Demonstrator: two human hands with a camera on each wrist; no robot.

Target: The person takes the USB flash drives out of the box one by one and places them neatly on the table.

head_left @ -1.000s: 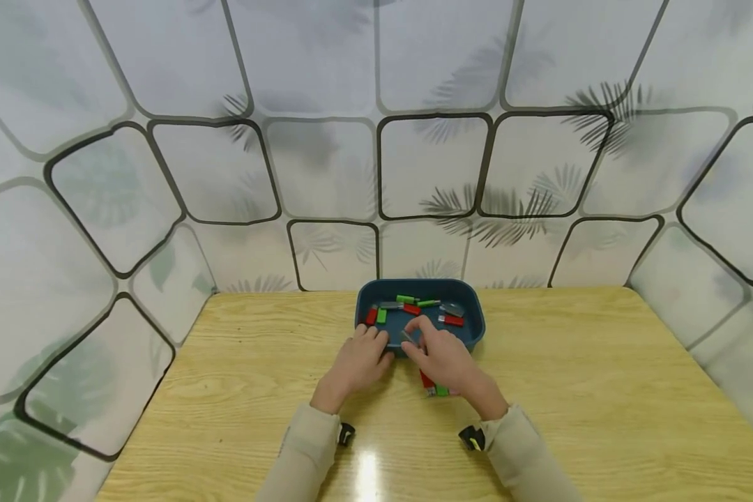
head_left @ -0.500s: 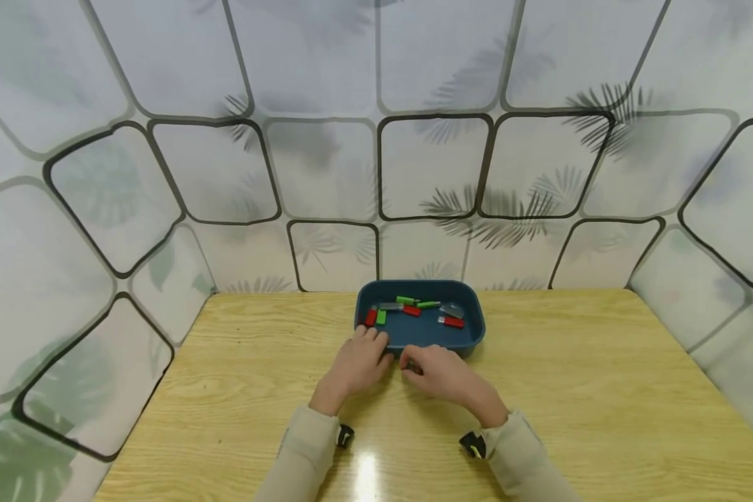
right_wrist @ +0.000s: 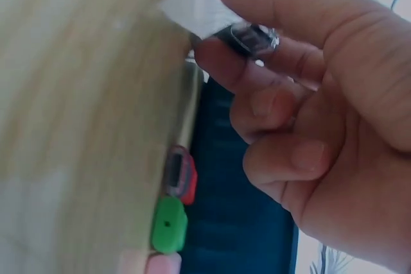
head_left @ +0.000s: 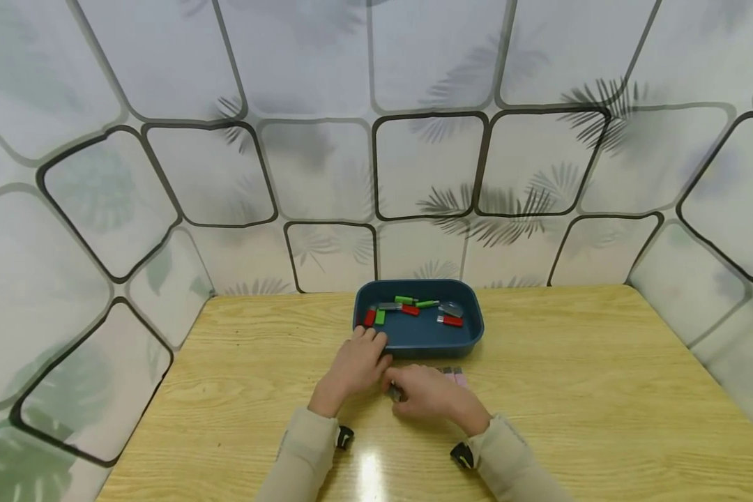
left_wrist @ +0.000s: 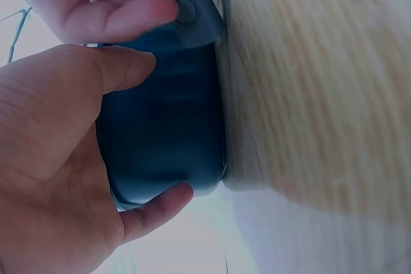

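My left hand (head_left: 354,362) holds the front-left rim of a dark blue plastic bin (head_left: 427,346), thumb outside and fingers over the edge. On the table just in front of the bin, my right hand (head_left: 427,397) pinches a grey USB stick (left_wrist: 202,24) between thumb and fingers. Its metal plug (right_wrist: 260,40) shows in the right wrist view. Beside that hand, along the bin's front, a red USB stick (right_wrist: 183,174), a green USB stick (right_wrist: 168,224) and a pink USB stick (right_wrist: 164,264) lie in a row. The right hand partly hides this row in the head view.
Inside the bin lie several more USB sticks, among them a red one (head_left: 450,321), a green one (head_left: 404,300) and a clear or greyish one (head_left: 450,309). The wooden table (head_left: 571,376) runs back to a patterned curtain (head_left: 326,167).
My right hand has come out from over the bin with the grey USB stick, down to the table and leftward. The left hand stays on the rim.
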